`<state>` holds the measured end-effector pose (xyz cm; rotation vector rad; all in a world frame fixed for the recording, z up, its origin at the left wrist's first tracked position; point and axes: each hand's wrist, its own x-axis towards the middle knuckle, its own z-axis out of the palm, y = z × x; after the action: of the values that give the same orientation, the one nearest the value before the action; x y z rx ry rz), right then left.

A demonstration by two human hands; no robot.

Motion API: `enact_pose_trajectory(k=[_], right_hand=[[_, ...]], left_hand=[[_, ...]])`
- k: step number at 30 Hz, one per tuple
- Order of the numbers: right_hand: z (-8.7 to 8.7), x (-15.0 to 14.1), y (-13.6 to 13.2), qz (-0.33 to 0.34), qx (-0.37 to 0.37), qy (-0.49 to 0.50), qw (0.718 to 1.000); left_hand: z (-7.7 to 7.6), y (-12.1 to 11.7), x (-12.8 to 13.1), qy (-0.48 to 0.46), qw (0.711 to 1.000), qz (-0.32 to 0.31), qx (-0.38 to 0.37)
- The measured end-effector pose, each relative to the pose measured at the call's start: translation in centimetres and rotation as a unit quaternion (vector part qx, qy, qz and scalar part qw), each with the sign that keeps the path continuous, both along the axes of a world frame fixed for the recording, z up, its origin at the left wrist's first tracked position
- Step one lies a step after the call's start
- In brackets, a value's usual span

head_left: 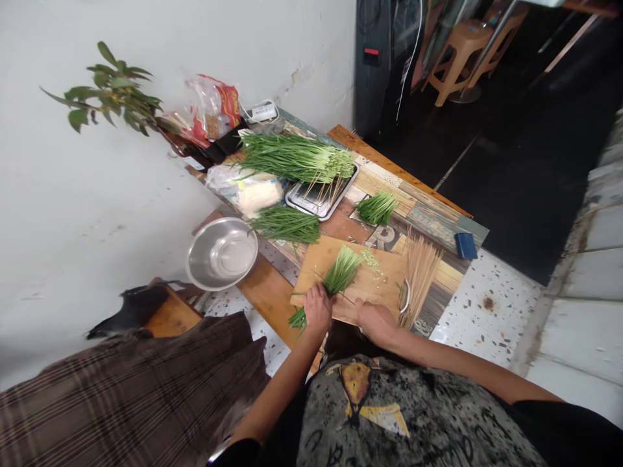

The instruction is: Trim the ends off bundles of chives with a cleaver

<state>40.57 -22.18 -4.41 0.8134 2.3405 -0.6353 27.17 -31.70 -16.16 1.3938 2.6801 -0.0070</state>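
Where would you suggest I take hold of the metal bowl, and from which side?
I would pinch the metal bowl by its near rim, coming from above on the person's side: it sits open side up, and that exposed edge looks unobstructed.

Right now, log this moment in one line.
left hand: holding chive bunch | right hand: gripping knife | cutting board: chopped stem bits | at its right edge: bamboo skewers

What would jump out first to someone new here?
Probably the big pile of greens at the far side of the table. Next, the shiny bowl left of the table, and the left hand gripping a green bunch on the board.
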Motion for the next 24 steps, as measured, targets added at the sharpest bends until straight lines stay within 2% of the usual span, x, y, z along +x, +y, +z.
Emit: enact_pose_trajectory(k=[11, 19, 24], right_hand=[[0.8, -0.3, 0.3, 0.031, 0.014, 0.012, 0.999], [-0.4, -0.4, 0.3, 0.028, 0.022, 0.011, 0.999], [-0.2, -0.3, 0.4, 0.03, 0.018, 0.009, 0.999]], left_hand=[[0.2, 0.4, 0.1, -0.009, 1.0, -0.004, -0.018], [0.4, 0.5, 0.1, 0.002, 0.999, -0.024, -0.039], [0.5, 0.6, 0.1, -0.014, 0.999, -0.025, -0.036]])
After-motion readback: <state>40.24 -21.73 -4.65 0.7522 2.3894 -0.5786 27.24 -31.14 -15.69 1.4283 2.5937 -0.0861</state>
